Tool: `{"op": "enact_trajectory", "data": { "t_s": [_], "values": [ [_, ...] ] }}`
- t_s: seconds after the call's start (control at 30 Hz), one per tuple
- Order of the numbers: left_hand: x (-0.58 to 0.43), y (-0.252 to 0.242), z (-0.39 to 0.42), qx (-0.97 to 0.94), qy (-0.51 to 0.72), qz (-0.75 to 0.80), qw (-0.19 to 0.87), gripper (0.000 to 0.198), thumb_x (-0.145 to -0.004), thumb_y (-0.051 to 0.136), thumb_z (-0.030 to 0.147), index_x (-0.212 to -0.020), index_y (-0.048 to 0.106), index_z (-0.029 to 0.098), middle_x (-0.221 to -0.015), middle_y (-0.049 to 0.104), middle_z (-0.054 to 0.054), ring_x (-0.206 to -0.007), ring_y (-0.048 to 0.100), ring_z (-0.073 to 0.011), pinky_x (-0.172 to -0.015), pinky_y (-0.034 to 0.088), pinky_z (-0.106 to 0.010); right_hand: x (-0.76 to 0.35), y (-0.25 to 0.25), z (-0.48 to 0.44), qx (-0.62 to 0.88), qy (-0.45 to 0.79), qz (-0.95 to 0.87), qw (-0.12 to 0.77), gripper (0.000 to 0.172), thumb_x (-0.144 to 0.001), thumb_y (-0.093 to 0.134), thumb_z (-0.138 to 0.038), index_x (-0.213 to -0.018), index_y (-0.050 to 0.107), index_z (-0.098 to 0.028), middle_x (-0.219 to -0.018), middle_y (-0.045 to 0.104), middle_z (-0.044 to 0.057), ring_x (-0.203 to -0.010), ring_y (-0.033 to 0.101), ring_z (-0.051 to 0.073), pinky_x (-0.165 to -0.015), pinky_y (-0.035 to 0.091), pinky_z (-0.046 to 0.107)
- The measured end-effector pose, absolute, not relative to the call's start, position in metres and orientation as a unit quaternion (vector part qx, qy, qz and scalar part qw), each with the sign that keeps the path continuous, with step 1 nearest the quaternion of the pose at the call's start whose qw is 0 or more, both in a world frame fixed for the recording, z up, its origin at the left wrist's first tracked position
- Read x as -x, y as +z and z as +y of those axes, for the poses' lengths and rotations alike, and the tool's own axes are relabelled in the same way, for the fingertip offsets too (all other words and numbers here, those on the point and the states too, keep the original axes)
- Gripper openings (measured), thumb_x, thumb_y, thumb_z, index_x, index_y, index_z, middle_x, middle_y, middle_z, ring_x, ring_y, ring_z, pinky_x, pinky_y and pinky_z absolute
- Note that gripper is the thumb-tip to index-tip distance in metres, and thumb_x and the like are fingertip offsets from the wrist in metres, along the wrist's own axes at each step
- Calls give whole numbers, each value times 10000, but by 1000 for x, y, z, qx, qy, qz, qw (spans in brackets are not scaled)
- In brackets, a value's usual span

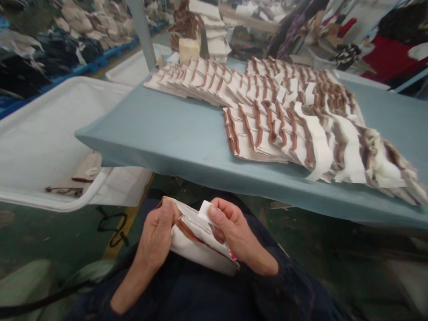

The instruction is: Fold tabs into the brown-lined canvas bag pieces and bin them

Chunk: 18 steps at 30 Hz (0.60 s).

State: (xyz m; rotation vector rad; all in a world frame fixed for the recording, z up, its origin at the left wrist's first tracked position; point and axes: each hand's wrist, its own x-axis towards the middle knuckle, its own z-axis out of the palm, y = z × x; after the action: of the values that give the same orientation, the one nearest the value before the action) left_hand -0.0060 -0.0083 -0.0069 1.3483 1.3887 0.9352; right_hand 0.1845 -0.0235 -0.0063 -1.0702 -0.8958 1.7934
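A cream fabric piece with brown edging (200, 249) lies over my lap, below the table's front edge. My left hand (160, 229) pinches its upper left corner between thumb and fingers. Between the thumb and fingers of my right hand (234, 229) is a small white tag (205, 210), held just above the fabric's right part. A bit of red and white shows under that hand. On the blue-grey table (160, 133) lie overlapping rows of similar cream and brown pieces (264, 129), some with white strips (317, 142) across them.
To the left stands a white plastic bin (67, 116) with a few fabric pieces (87, 171) inside. A grey post (142, 35) rises at the table's far left corner. Stacked cloth (214, 31) stands behind the table. Dark cord (115, 227) lies on the green floor.
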Motion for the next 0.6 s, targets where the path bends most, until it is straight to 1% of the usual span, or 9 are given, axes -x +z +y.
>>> {"op": "enact_trajectory", "data": {
  "t_s": [0.03,0.1,0.17,0.23,0.3,0.33,0.4,0.53,0.6],
  "values": [
    [7,-12,-10,-553,371,567,484,846,-977,309,1029,-586,372,282,-571,415,24,-560,382,-171,-527,373,-312,-181,-11,-27,432,718,-347,422,707,-873,812,-878,-792,499,-249,-509,404,-132,-437,247,56,-433,189,208],
    [11,-17,-12,-561,348,559,502,876,-975,276,1033,-581,426,265,-571,441,17,-562,401,-170,-526,359,-303,-172,-21,-35,439,720,-333,422,722,-854,816,-894,-788,501,-247,-509,417,-128,-436,261,55,-429,199,204],
    [18,-14,-14,-574,318,538,529,858,-987,385,986,-595,528,237,-579,511,9,-557,433,-165,-527,364,-288,-165,-29,-41,444,722,-320,424,731,-839,823,-901,-782,505,-245,-515,428,-122,-437,271,54,-424,207,202],
    [27,-7,-15,-591,271,506,567,688,-972,614,818,-648,635,212,-624,624,-3,-573,504,-168,-543,400,-272,-160,-35,-45,448,728,-300,424,730,-828,825,-907,-788,511,-248,-508,409,-129,-429,254,55,-415,199,205],
    [35,2,-14,-608,218,473,599,403,-923,734,568,-759,731,199,-755,751,-21,-684,641,-202,-631,492,-270,-159,-38,-46,456,729,-277,429,740,-804,823,-926,-797,503,-259,-495,366,-143,-419,220,59,-407,182,212],
    [38,5,-14,-618,195,464,604,297,-912,724,479,-819,760,199,-821,787,-28,-759,695,-225,-688,528,-277,-160,-38,-47,465,722,-272,433,747,-794,822,-935,-796,501,-261,-494,354,-146,-422,214,61,-412,181,216],
    [41,10,-14,-643,168,463,586,235,-932,662,397,-881,782,202,-878,805,-30,-843,730,-245,-758,553,-290,-164,-35,-47,493,688,-289,447,762,-786,812,-951,-775,508,-252,-515,384,-128,-453,252,65,-448,219,221],
    [38,13,-14,-672,193,496,515,300,-989,592,385,-854,788,201,-814,780,-21,-748,669,-217,-678,509,-277,-172,-14,-50,527,616,-364,459,722,-899,747,-909,-761,580,-221,-644,526,-49,-582,427,106,-559,353,247],
    [36,15,-13,-666,235,509,492,302,-994,586,376,-896,812,200,-841,793,-22,-755,681,-215,-677,513,-273,-173,1,-51,510,596,-404,471,615,-999,726,-794,-799,629,-221,-759,611,-9,-657,519,141,-604,425,276]
  ]
}}
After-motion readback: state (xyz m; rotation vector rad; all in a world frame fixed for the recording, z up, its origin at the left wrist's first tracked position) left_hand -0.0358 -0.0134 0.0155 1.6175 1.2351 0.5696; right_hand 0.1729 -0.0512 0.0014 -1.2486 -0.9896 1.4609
